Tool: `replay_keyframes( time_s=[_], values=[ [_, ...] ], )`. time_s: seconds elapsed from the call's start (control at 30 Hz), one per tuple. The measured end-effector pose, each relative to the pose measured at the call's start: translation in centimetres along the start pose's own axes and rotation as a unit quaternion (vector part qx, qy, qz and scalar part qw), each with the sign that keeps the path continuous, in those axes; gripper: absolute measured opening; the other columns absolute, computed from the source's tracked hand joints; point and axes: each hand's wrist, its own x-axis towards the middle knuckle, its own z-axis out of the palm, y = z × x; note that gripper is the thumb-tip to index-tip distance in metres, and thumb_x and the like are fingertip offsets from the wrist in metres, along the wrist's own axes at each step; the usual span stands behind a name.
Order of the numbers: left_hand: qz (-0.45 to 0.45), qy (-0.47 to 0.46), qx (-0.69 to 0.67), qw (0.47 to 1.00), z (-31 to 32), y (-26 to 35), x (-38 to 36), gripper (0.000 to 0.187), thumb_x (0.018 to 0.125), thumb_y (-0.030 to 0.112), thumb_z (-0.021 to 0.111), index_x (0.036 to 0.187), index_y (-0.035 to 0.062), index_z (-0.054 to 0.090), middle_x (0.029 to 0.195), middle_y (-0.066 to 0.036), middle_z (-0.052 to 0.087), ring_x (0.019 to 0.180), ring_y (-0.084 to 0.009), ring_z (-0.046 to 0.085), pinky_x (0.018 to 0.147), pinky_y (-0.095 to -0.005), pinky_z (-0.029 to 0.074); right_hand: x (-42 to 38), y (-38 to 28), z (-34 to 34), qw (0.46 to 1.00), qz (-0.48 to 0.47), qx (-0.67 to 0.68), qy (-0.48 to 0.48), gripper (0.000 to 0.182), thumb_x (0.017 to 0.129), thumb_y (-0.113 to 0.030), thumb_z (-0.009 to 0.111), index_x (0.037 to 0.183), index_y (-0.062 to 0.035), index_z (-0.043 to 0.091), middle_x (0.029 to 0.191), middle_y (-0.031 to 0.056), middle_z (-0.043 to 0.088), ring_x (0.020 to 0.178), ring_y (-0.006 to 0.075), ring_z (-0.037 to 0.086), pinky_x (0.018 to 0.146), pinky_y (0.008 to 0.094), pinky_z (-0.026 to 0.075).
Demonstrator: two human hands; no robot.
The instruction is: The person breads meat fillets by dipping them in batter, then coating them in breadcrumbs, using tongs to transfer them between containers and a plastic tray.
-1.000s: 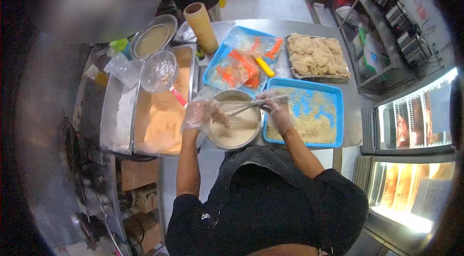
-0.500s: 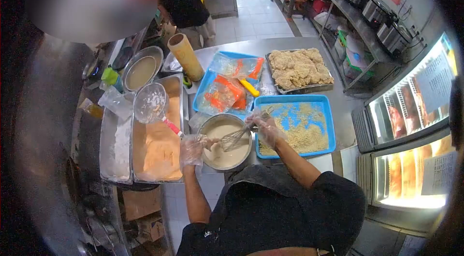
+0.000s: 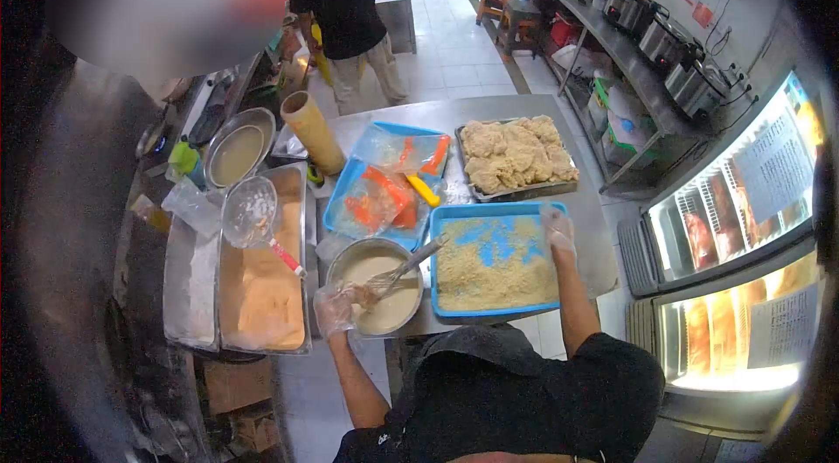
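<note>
My left hand (image 3: 335, 309), in a clear plastic glove, is at the left rim of a metal bowl (image 3: 409, 316) of pale batter. Its fingers are curled over the batter; a pinkish, wet shape there may be fingertips or a held piece. A wire whisk (image 3: 409, 264) leans in the bowl, handle up to the right, with no hand on it. My gloved right hand (image 3: 558, 229) grips the right edge of a blue tray (image 3: 498, 310) near its far corner. Yellowish crumbs (image 3: 481, 279) cover much of the tray's bottom.
Behind stand a tray of crumb-coated pieces (image 3: 516, 153) and a blue tray with plastic packets (image 3: 380, 201) and a yellow-handled tool (image 3: 423, 190). To the left, a strainer (image 3: 250, 209) lies over a pan of orange powder (image 3: 262, 292). A co-worker (image 3: 345, 17) stands beyond the table.
My right hand has let go of the whisk and moved right to the blue tray's edge. The whisk now rests in the bowl. My left hand stays by the bowl; the view has shifted.
</note>
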Motion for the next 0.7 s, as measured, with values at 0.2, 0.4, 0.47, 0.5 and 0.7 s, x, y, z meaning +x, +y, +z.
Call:
replay_keyframes(
  time_s=[0.2, 0.4, 0.47, 0.5, 0.7],
  values=[
    [0.009, -0.017, 0.075, 0.997, 1.3, 2.7, 0.0, 0.011, 0.069, 0.008, 0.06, 0.077, 0.0014, 0.066, 0.072, -0.007, 0.065, 0.065, -0.0136, 0.059, 0.059, -0.0276, 0.046, -1.9, 18.9, 2.4, 0.988, -0.096, -0.071, 0.1, 0.027, 0.072, -0.03, 0.059, 0.076, -0.0028, 0.063, 0.072, 0.0189, 0.061, 0.065, 0.0306, 0.06, 0.059, 0.0393, 0.047],
    [0.016, 0.013, 0.209, 0.978, 2.0, 1.3, 0.2, 0.017, 0.071, 0.011, 0.058, 0.082, 0.0, 0.066, 0.074, -0.013, 0.065, 0.065, -0.0216, 0.061, 0.06, -0.0332, 0.045, -3.1, 22.4, 7.0, 0.985, -0.094, -0.115, 0.092, 0.026, 0.072, -0.029, 0.058, 0.08, -0.0045, 0.064, 0.068, 0.0157, 0.06, 0.06, 0.0311, 0.058, 0.055, 0.0372, 0.046],
    [0.004, 0.005, 0.163, 0.987, 2.1, 1.5, 0.1, 0.016, 0.07, 0.01, 0.056, 0.08, 0.0007, 0.065, 0.073, -0.015, 0.063, 0.066, -0.0209, 0.061, 0.061, -0.0321, 0.045, -3.0, 23.6, 6.8, 0.978, -0.13, -0.142, 0.075, 0.026, 0.072, -0.028, 0.058, 0.081, -0.0044, 0.063, 0.066, 0.0161, 0.059, 0.059, 0.0322, 0.057, 0.055, 0.0383, 0.046],
    [-0.003, 0.002, 0.139, 0.99, 2.3, 1.7, 0.2, 0.016, 0.07, 0.009, 0.055, 0.079, 0.001, 0.065, 0.073, -0.015, 0.063, 0.067, -0.0206, 0.061, 0.061, -0.0316, 0.045, -3.0, 21.8, 4.1, 0.979, -0.141, -0.139, 0.049, 0.027, 0.071, -0.028, 0.058, 0.082, -0.0043, 0.063, 0.066, 0.0168, 0.059, 0.06, 0.0333, 0.057, 0.056, 0.0394, 0.045],
    [-0.058, 0.047, 0.288, 0.955, 2.2, 3.9, -0.3, 0.016, 0.072, 0.012, 0.06, 0.081, 0.0007, 0.066, 0.076, -0.014, 0.065, 0.069, -0.0233, 0.063, 0.063, -0.0309, 0.047, -1.7, 23.1, 4.5, 0.997, 0.035, -0.008, 0.068, 0.028, 0.074, -0.032, 0.054, 0.081, -0.0059, 0.063, 0.068, 0.0174, 0.059, 0.063, 0.0359, 0.056, 0.057, 0.0429, 0.044]
  ],
)
